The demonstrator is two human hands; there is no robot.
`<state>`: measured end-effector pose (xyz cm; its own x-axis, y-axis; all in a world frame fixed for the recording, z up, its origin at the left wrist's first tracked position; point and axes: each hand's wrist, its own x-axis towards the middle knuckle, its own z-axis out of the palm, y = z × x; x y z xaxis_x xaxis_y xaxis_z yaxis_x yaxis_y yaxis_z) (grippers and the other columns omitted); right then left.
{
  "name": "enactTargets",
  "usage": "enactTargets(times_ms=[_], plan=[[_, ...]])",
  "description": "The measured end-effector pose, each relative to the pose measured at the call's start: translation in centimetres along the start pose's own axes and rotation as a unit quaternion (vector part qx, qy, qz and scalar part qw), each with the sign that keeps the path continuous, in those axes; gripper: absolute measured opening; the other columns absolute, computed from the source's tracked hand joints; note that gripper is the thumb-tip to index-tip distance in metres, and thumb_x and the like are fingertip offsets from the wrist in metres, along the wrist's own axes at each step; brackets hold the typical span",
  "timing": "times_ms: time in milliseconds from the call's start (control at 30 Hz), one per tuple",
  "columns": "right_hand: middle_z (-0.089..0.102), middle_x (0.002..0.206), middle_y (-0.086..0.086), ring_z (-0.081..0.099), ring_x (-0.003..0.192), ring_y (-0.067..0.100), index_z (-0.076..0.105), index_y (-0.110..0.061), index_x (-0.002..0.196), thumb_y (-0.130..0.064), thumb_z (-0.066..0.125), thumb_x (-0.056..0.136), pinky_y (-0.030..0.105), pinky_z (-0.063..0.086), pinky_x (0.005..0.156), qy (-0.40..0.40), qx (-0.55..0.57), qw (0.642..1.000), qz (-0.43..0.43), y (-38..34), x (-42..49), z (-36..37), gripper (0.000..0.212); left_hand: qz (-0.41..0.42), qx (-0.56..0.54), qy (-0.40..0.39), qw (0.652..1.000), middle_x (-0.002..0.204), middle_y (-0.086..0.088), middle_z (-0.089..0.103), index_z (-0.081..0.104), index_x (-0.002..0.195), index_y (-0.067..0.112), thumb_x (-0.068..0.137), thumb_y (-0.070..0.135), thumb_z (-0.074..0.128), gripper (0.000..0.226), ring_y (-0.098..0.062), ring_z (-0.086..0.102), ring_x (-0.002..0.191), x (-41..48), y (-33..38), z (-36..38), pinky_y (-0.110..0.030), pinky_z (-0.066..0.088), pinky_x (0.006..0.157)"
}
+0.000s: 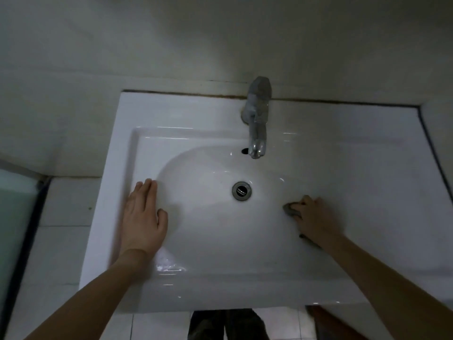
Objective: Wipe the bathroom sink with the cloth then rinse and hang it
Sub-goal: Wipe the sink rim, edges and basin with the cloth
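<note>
While the left hand (143,217) rests flat and released on the sink (171,114) rim, the right hand (315,219) clenches a grey cloth (290,209) (likely soft, limp, best bunched) against the basin's right slope.

Most of the grey cloth (291,209) is lying hidden beneath the right hand (312,218) pressing it against the basin's right slope, with only a crumpled corner and a dark sliver near the wrist showing; both forearms are running out of the bottom edge, the sink (196,285) is concealing all but the top of dark legwear (225,325) below its front rim, and a pale green panel (14,217) is being cut off at the left edge, too blurred to identify
</note>
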<state>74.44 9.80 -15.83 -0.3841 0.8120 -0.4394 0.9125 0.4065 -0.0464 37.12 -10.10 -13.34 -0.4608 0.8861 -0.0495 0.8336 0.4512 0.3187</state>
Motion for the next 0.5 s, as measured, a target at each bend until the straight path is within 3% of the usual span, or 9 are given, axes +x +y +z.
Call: enactTargets(times_ms=[67, 133, 233, 333, 433, 500], plan=[[0.058, 0.102, 0.008, 0.055, 0.091, 0.032, 0.067, -0.015, 0.106, -0.05, 0.056, 0.085, 0.033, 0.048, 0.075, -0.034, 0.072, 0.996, 0.04, -2.3, -1.4, 1.5, 0.042, 0.003, -0.002, 0.005, 1.0, 0.154, -0.017, 0.034, 0.032, 0.148, 0.003, 0.087, 0.026, 0.037, 0.065, -0.032, 0.025, 0.144, 0.0, -0.1, 0.2, -0.045, 0.022, 0.119], [0.058, 0.082, 0.001, 0.062, 0.086, 0.027, 0.07, -0.014, 0.102, -0.061, 0.055, 0.075, 0.027, 0.048, 0.072, -0.064, 0.177, 0.981, 0.04, -4.3, -2.7, 2.1, 0.056, 0.0, -0.001, 0.002, 1.0, 0.153, -0.017, 0.034, 0.032, 0.148, 0.003, 0.087, 0.026, 0.037, 0.065, -0.033, 0.025, 0.144, 0.0, 0.0, 0.1, -0.044, 0.021, 0.119], [0.055, 0.066, -0.013, 0.06, 0.072, 0.007, 0.076, -0.011, 0.098, -0.038, 0.069, 0.081, 0.015, 0.042, 0.068, -0.131, 0.253, 0.958, -0.019, -8.0, -3.9, 0.5, 0.032, -0.004, -0.01, -0.006, 1.0, 0.153, -0.019, 0.035, 0.033, 0.147, 0.001, 0.086, 0.026, 0.035, 0.066, -0.035, 0.027, 0.143, -0.1, 0.3, -0.1, -0.046, 0.022, 0.119], [0.075, 0.086, 0.003, 0.067, 0.083, 0.01, 0.077, -0.013, 0.097, -0.027, 0.075, 0.079, 0.016, 0.048, 0.073, -0.209, 0.296, 0.928, -0.087, -10.8, -4.9, -0.9, 0.023, -0.005, 0.0, -0.041, 0.999, 0.156, -0.018, 0.029, 0.028, 0.149, 0.002, 0.087, 0.032, 0.031, 0.069, -0.032, 0.022, 0.146, -0.5, 0.2, -0.7, -0.044, 0.019, 0.12], [0.076, 0.096, 0.001, 0.065, 0.085, 0.003, 0.077, -0.018, 0.099, -0.025, 0.075, 0.078, 0.018, 0.049, 0.078, -0.269, 0.354, 0.889, -0.108, -10.1, -6.0, -2.9, 0.022, -0.013, 0.0, -0.084, 0.996, 0.158, -0.016, 0.026, 0.028, 0.15, 0.003, 0.088, 0.036, 0.034, 0.07, -0.032, 0.021, 0.147, 0.1, -0.2, -1.8, -0.042, 0.019, 0.12], [0.076, 0.094, -0.002, 0.066, 0.085, 0.003, 0.078, -0.021, 0.096, -0.023, 0.074, 0.08, 0.019, 0.05, 0.078, -0.255, 0.43, 0.862, -0.088, -8.6, -7.1, -4.7, 0.017, -0.047, -0.012, -0.109, 0.993, 0.154, -0.018, 0.034, 0.034, 0.147, 0.002, 0.09, 0.034, 0.041, 0.065, -0.034, 0.031, 0.142, 1.1, 0.8, -3.4, -0.044, 0.026, 0.117]])
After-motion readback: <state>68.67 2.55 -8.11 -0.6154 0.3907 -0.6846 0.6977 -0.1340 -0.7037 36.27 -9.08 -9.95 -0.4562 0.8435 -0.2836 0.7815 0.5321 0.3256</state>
